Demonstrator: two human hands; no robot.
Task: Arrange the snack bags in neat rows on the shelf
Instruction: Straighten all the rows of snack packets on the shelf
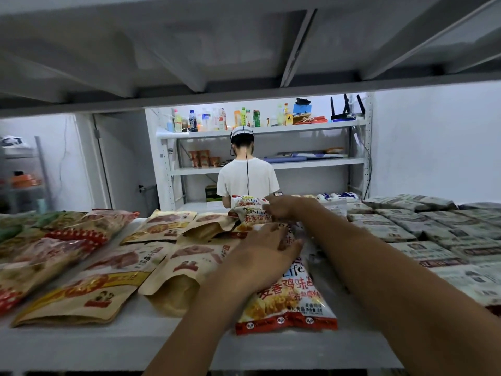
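The snack bags being handled are the white ones with a red strip along the bottom and a yellow snack picture. The front bag (290, 297) lies flat on the white shelf (162, 337), near the front edge and a bit right of centre. You can read "Life" on it in black, with "麦香鸡味" in big red characters under that. The small print below is too blurry to make out. More of the same bags run back in a line behind it. The far bags (250, 211) at the back sit propped up and show the same "Life" and red lettering.

The left hand (261, 249) lies palm-down on the bags just behind the front one, fingers straight and loosely spread, not curled round anything. The right hand (282, 208) reaches further back, its fingers curled onto the edge of the far bags and pinching them.

Right beside that line on the left are tan kraft pouches (173, 270) with a red logo and a reddish picture, but I can't read the text. Further left come red bags (81, 232), then green bags (13, 223) at the edge. The right side of the shelf holds grey packs (406, 226) with newspaper-style print, laid in tidy rows.

An upper shelf (244, 50) hangs close overhead. Behind all this, a person (248, 177) in a white T-shirt stands with their back to the camera, facing a white rack (298, 129). Its top level has bottles (192, 120) and a router (347, 108) with black antennas.
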